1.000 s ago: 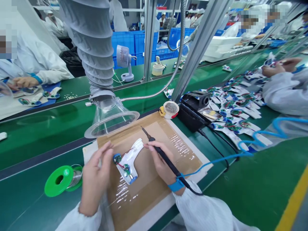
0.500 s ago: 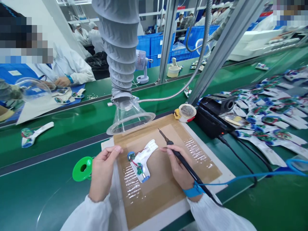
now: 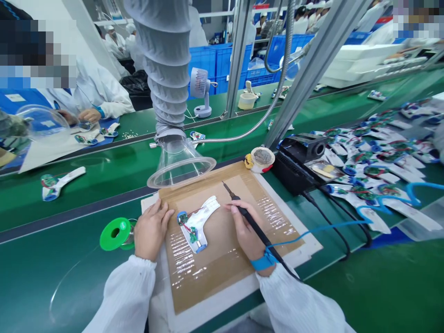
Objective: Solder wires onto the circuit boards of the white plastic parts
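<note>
A white plastic part (image 3: 200, 223) with small green circuit boards and red wires lies on the taped brown work mat (image 3: 225, 249). My right hand (image 3: 245, 230) is closed round a black soldering iron (image 3: 243, 213), its tip pointing up and away from the part. A blue wrist strap circles that wrist. My left hand (image 3: 150, 228) rests at the mat's left edge, fingers curled, just left of the part and beside a green solder spool (image 3: 115, 233); whether it pinches solder wire is unclear.
A clear fume hood (image 3: 180, 165) on a grey hose hangs behind the mat. A black soldering station (image 3: 300, 159) and tip-cleaner tin (image 3: 262, 158) stand to the right, beyond them several white parts (image 3: 364, 162). Another part (image 3: 58, 182) lies on the belt. A co-worker (image 3: 93, 99) sits at the left.
My left hand has drawn back from the part to the mat's left edge and lowered. The view shifted left, bringing a part on the belt into sight. My right hand keeps the iron.
</note>
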Motion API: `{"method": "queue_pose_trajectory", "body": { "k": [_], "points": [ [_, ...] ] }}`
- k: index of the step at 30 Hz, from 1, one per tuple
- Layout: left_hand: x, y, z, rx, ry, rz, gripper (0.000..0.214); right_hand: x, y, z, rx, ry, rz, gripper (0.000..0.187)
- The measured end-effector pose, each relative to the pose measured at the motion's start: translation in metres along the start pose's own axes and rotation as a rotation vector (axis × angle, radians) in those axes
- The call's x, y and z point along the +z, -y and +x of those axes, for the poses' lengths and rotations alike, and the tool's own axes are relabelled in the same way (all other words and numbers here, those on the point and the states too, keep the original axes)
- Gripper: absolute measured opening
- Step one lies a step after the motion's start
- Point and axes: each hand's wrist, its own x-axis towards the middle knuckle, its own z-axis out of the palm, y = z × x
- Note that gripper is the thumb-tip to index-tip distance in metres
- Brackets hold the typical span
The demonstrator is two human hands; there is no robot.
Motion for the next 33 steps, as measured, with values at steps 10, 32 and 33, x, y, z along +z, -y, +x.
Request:
{"method": "queue_pose_trajectory", "body": {
  "k": [10, 32, 33],
  "points": [
    [-0.046, -0.056, 0.011, 0.088, 0.059, -0.254, 0.029, 0.000, -0.002, 0.001, -0.004, 0.008, 0.033, 0.006],
    [-0.010, -0.067, 0.018, 0.136, 0.066, -0.758, 0.015, 0.046, 0.006, -0.007, 0.020, 0.071, 0.048, 0.017],
    [-0.010, -0.067, 0.018, 0.137, 0.067, -0.755, 0.015, 0.046, 0.007, -0.007, 0.032, 0.066, 0.052, 0.016]
  ]
}}
